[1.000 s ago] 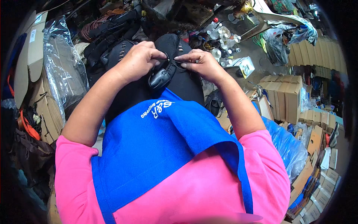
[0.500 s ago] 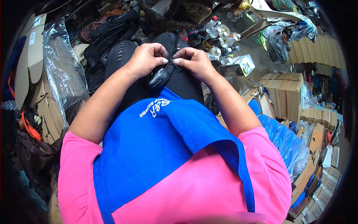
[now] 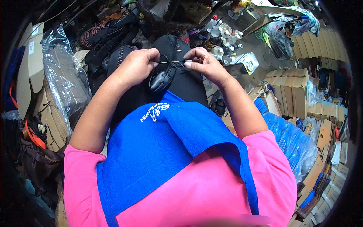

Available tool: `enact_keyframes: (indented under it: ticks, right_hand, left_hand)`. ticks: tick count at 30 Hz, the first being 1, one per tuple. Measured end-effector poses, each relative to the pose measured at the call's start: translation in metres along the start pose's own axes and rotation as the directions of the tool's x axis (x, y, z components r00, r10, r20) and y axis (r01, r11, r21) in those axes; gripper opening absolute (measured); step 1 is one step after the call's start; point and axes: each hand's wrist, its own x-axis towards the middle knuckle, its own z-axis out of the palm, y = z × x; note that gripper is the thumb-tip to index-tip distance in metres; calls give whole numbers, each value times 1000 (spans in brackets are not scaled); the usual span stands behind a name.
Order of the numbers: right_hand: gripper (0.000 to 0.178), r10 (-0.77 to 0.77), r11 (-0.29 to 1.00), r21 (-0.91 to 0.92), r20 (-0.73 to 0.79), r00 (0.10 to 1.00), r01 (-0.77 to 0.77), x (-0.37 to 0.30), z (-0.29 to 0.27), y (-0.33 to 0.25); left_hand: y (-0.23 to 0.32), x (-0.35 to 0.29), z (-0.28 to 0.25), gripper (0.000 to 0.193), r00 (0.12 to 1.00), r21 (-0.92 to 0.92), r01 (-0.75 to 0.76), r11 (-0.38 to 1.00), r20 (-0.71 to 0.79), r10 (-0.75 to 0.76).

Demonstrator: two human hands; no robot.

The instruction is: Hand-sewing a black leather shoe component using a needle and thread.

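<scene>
A black shoe (image 3: 165, 44) lies across my lap, its shiny end (image 3: 159, 80) turned toward me. Over the shoe's lacing runs a thin, pale-looking lace (image 3: 181, 61), drawn nearly straight between my hands, with dark loops around its middle. My left hand (image 3: 137, 65) pinches the lace at its left side, thumb against bent fingers. On the other side my right hand (image 3: 208, 67) is closed at the lace's right end between thumb and fingers. Both hands are raised just off the shoe's sides. A second black shoe (image 3: 121, 53) with visible stitches or laces rests beside my left hand.
White bottles (image 3: 225, 36) and a tin (image 3: 247, 62) crowd the floor at far right. Cardboard boxes (image 3: 289, 90) and a blue plastic-wrapped bundle (image 3: 289, 140) stand at right. Clear plastic (image 3: 66, 72) and cardboard (image 3: 36, 60) are at left. More black shoes (image 3: 102, 53) pile at far left.
My hands have moved apart from close together over the shoe, the left going left and the right going right. The lace now stretches between them.
</scene>
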Motion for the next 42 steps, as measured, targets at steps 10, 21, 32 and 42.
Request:
enact_keyframes:
  ticks: [10, 21, 32, 42]
  right_hand:
    - [25, -270, 838, -537, -254, 929, 97, -48, 14, 20]
    - [25, -453, 235, -962, 18, 891, 139, 11, -34, -24]
    - [7, -82, -47, -923, 384, 920, 381, 15, 29, -57]
    - [18, -96, 585, -811, -55, 994, 12, -21, -82, -9]
  left_hand:
    - [1, 4, 6, 15, 997, 1, -5, 1000, 81, 5]
    - [0, 8, 15, 12, 972, 177, -234, 956, 5, 237]
    - [-6, 9, 3, 13, 949, 237, -309, 921, 142, 282]
    - [-65, -83, -73, 9, 975, 147, 48, 988, -223, -14]
